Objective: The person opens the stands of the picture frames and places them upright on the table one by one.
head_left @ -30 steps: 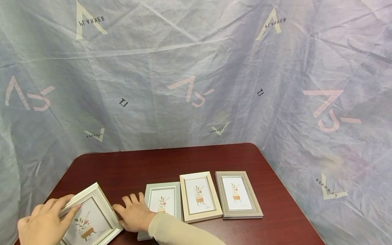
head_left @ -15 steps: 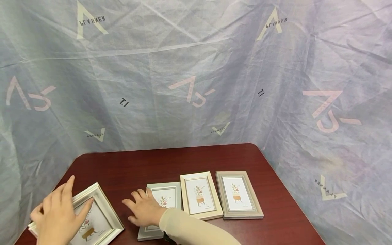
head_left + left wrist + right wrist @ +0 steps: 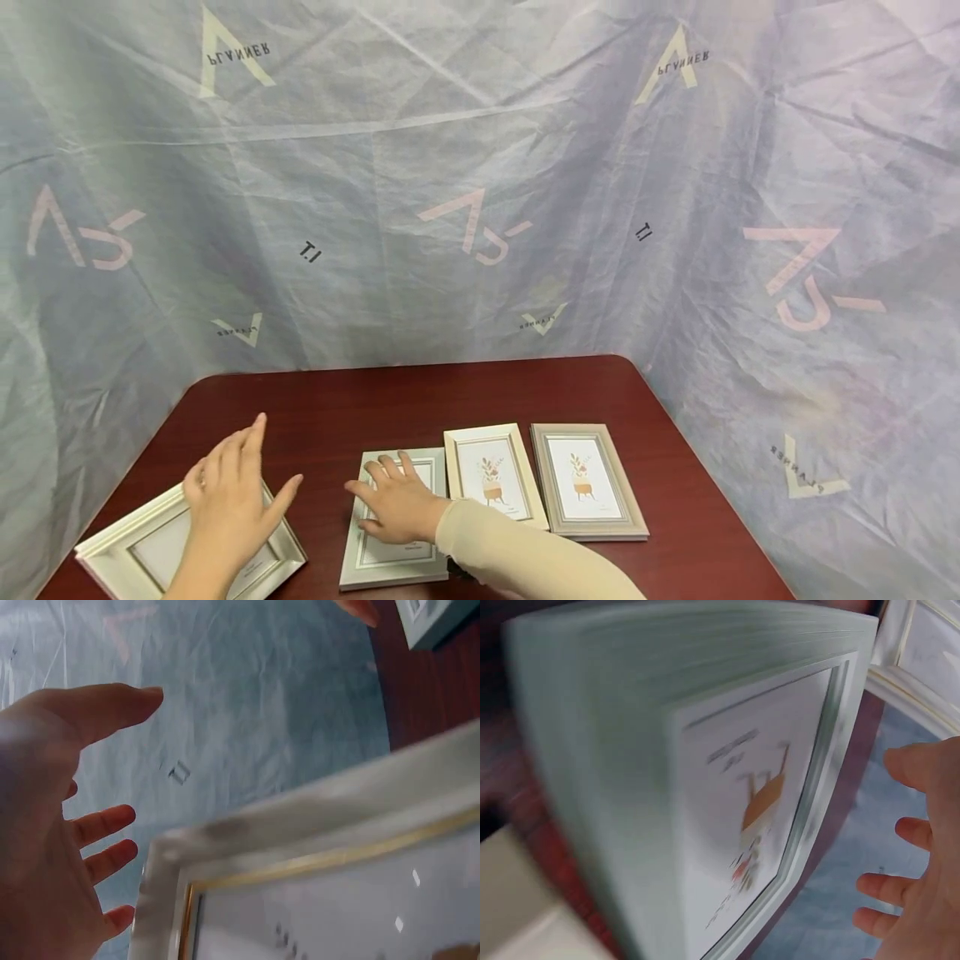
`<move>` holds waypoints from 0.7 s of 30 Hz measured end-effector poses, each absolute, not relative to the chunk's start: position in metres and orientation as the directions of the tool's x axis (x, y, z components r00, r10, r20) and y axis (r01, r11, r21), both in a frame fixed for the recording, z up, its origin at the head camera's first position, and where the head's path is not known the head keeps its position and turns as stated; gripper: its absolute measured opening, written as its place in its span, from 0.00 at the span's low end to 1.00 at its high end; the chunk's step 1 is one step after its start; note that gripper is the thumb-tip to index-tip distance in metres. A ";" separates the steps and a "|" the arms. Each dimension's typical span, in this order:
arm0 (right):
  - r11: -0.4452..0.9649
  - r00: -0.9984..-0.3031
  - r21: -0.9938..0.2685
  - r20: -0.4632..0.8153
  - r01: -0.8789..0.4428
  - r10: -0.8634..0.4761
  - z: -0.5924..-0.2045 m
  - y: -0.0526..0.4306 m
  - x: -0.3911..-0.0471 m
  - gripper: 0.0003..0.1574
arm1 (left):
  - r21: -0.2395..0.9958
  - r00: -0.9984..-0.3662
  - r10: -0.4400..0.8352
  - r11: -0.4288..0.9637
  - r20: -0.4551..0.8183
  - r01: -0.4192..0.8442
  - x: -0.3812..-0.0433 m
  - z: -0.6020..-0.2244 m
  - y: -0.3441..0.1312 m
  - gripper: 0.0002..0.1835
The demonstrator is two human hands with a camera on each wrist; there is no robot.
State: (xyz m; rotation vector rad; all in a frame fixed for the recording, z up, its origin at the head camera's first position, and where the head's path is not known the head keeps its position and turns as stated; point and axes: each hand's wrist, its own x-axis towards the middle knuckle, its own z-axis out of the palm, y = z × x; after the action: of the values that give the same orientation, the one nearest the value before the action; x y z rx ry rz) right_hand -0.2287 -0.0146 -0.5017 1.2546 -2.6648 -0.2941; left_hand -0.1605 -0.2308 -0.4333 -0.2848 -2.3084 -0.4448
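My left hand (image 3: pixel 236 492) is spread above a tilted champagne-silver picture frame (image 3: pixel 157 546) on the table's left, covering much of its picture. The left wrist view shows that hand's thumb and fingers (image 3: pixel 112 821) apart, beside the frame's pale border (image 3: pixel 315 802). My right hand (image 3: pixel 401 504), fingers extended, is over a grey-green picture frame (image 3: pixel 393 573) and hides most of its print. In the right wrist view, the grey-green frame (image 3: pixel 735 817) fills the middle, and its print shows a plant in an orange pot. The right hand's fingers (image 3: pixel 885 889) are spread and grip nothing.
A cream picture frame (image 3: pixel 534 500) lies right of the grey-green one, partly behind my right sleeve (image 3: pixel 525 542). Beyond it is a taupe picture frame (image 3: pixel 630 521). The dark red table (image 3: pixel 375 400) ends at a hanging grey cloth (image 3: pixel 375 292) with printed letters.
My left hand has released the silver frame's edge and moved right across it. My right hand has moved right, from between the frames to over the grey-green frame.
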 end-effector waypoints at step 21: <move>0.744 -0.737 0.049 0.112 -0.666 -0.667 -0.506 0.085 -0.246 0.33 | 0.122 -0.736 0.267 0.896 0.622 0.427 -0.192 -0.460 -0.174 0.54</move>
State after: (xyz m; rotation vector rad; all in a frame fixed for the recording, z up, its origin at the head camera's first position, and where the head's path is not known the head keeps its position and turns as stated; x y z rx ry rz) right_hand -0.2460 0.0851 -0.5057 1.0817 -2.8186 -0.0084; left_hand -0.1922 -0.1737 -0.4598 -0.4965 -2.4357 -0.3413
